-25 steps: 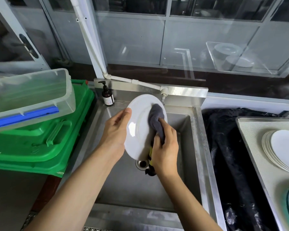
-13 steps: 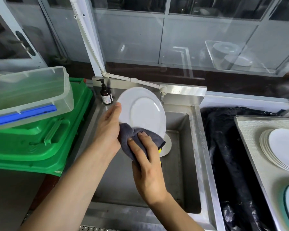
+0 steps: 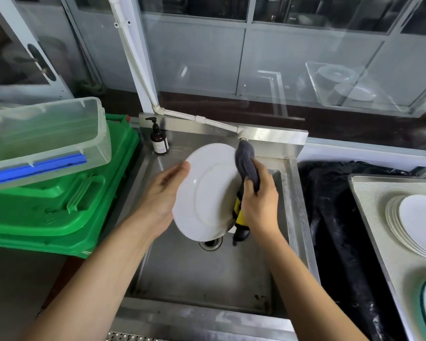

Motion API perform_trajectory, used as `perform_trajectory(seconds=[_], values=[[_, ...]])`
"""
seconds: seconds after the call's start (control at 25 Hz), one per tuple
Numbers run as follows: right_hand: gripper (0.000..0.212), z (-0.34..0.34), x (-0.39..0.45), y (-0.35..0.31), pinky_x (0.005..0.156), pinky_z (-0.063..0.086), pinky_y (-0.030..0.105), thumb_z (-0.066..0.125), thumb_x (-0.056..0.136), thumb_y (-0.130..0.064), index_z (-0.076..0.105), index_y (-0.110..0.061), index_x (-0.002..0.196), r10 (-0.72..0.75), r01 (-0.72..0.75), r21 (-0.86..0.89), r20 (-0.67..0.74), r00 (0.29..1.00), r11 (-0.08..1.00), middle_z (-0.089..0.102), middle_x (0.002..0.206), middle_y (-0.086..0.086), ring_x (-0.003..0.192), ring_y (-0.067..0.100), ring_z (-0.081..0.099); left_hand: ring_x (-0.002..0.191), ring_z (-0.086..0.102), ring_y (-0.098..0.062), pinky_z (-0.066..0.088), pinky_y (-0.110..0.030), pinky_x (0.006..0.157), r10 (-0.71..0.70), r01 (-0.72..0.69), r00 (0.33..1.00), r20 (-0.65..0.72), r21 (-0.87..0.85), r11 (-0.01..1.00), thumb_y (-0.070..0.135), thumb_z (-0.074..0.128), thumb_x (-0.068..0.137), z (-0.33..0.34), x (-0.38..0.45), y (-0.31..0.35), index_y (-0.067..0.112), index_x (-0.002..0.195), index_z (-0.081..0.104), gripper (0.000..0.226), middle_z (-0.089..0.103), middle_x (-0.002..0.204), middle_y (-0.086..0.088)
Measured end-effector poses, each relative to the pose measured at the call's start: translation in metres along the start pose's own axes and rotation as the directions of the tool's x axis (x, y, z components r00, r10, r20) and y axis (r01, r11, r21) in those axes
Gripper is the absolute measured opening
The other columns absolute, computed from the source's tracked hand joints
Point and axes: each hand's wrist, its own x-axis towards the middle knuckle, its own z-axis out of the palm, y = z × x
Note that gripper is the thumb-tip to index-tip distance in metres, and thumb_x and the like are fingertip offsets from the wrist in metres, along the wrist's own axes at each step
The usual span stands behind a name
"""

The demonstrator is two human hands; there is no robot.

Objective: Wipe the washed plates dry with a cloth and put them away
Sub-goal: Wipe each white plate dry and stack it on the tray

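I hold a white plate [image 3: 207,193] tilted on edge over the steel sink [image 3: 293,217]. My left hand [image 3: 161,195] grips its left rim, thumb on the front face. My right hand [image 3: 258,200] is closed on a grey cloth [image 3: 246,163] with a yellow patch, pressed against the plate's right edge. The cloth's lower end hangs down behind the plate. A stack of white plates [image 3: 413,222] lies on the tray [image 3: 369,193] at the right.
A brown pump bottle [image 3: 159,141] stands at the sink's back left corner. Green crates [image 3: 59,205] with a clear lidded box [image 3: 44,141] on top sit to the left. Black plastic sheeting [image 3: 330,217] fills the gap between sink and tray. A drain [image 3: 210,243] lies below the plate.
The cloth moved from the plate's lower edge up to its right edge. The plate dropped lower over the sink and turned more on edge.
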Motion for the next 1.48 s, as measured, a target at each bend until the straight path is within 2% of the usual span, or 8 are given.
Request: perform_trajectory(seconds=[0.12, 0.36, 0.52, 0.68, 0.84, 1.12, 1.28, 1.48], values=[[0.05, 0.006, 0.006, -0.019, 0.1, 0.035, 0.006, 0.053, 0.094, -0.001, 0.057, -0.016, 0.141, -0.23, 0.235, -0.057, 0.08, 0.97, 0.97, 0.059, 0.128, 0.006, 0.109, 0.001, 0.051, 0.126, 0.059, -0.023, 0.04, -0.043, 0.114, 0.024, -0.023, 1.0, -0.009, 0.044, 0.999, 0.036, 0.068, 0.087, 0.006, -0.001, -0.006, 0.015, 0.124, 0.066, 0.043, 0.068, 0.128, -0.005], [0.053, 0.029, -0.063, -0.002, 0.121, 0.031, 0.031, 0.049, 0.092, -0.013, 0.056, -0.016, 0.144, -0.426, 0.431, 0.034, 0.24, 0.872, 0.902, 0.048, 0.149, 0.007, 0.143, 0.016, 0.042, 0.111, 0.066, -0.03, 0.051, -0.044, 0.101, 0.019, -0.024, 0.992, -0.123, -0.035, 0.999, 0.019, 0.061, 0.097, 0.001, 0.015, -0.006, 0.022, 0.098, 0.073, 0.012, 0.071, 0.118, -0.014], [0.046, 0.03, -0.102, 0.027, 0.118, 0.038, 0.039, 0.054, 0.094, -0.013, 0.061, -0.016, 0.139, -0.499, 0.532, -0.042, 0.292, 0.816, 0.846, 0.046, 0.149, 0.009, 0.14, 0.024, 0.047, 0.082, 0.072, -0.008, 0.056, -0.021, 0.066, -0.01, -0.002, 0.983, -0.183, -0.066, 0.998, 0.032, 0.074, 0.087, -0.002, 0.022, -0.003, 0.023, 0.087, 0.075, 0.009, 0.078, 0.088, 0.008], [0.046, 0.033, -0.079, 0.012, 0.118, 0.035, 0.035, 0.052, 0.096, -0.013, 0.058, -0.017, 0.141, -0.427, 0.432, -0.017, 0.125, 0.896, 0.902, 0.048, 0.148, 0.009, 0.139, 0.021, 0.047, 0.094, 0.071, -0.023, 0.055, -0.041, 0.091, -0.045, 0.037, 0.996, -0.074, -0.109, 0.993, 0.027, 0.07, 0.089, 0.005, 0.021, -0.003, 0.021, 0.079, 0.081, 0.016, 0.078, 0.097, -0.006], [0.051, 0.022, -0.014, -0.021, 0.115, 0.04, 0.035, 0.053, 0.091, -0.004, 0.06, -0.017, 0.14, -0.309, 0.309, -0.002, -0.042, 0.95, 0.951, 0.053, 0.141, 0.005, 0.131, 0.021, 0.053, 0.09, 0.075, -0.014, 0.054, -0.04, 0.094, -0.065, 0.069, 0.997, 0.043, -0.087, 0.994, 0.025, 0.067, 0.093, 0.01, 0.008, -0.015, 0.03, 0.08, 0.082, 0.021, 0.079, 0.095, 0.0], [0.05, 0.006, 0.009, -0.002, 0.091, 0.034, -0.001, 0.052, 0.092, 0.003, 0.063, -0.021, 0.134, -0.187, 0.186, -0.032, -0.06, 0.98, 0.982, 0.056, 0.12, 0.003, 0.102, -0.012, 0.053, 0.108, 0.07, -0.021, 0.049, -0.048, 0.106, -0.092, 0.082, 0.993, -0.075, -0.124, 0.989, 0.029, 0.07, 0.091, 0.012, 0.003, -0.005, 0.023, 0.098, 0.077, 0.011, 0.076, 0.11, -0.002], [0.049, 0.007, -0.021, 0.02, 0.093, 0.043, 0.016, 0.052, 0.094, 0.002, 0.061, -0.025, 0.135, -0.041, 0.043, 0.006, -0.146, 0.988, 0.999, 0.058, 0.116, 0.003, 0.1, -0.005, 0.056, 0.12, 0.064, -0.026, 0.046, -0.05, 0.109, -0.099, 0.077, 0.991, -0.093, -0.209, 0.975, 0.032, 0.065, 0.094, 0.013, 0.01, -0.001, 0.014, 0.129, 0.064, 0.039, 0.069, 0.127, -0.007], [0.056, 0.022, -0.078, 0.031, 0.112, 0.036, 0.017, 0.052, 0.088, 0.007, 0.059, -0.018, 0.138, -0.159, 0.165, 0.033, -0.131, 0.978, 0.986, 0.051, 0.136, 0.002, 0.13, 0.008, 0.051, 0.101, 0.073, -0.02, 0.057, -0.04, 0.091, -0.089, 0.053, 0.989, -0.114, -0.284, 0.957, 0.035, 0.058, 0.099, 0.025, 0.013, -0.002, 0.018, 0.113, 0.07, 0.025, 0.075, 0.113, -0.006]])
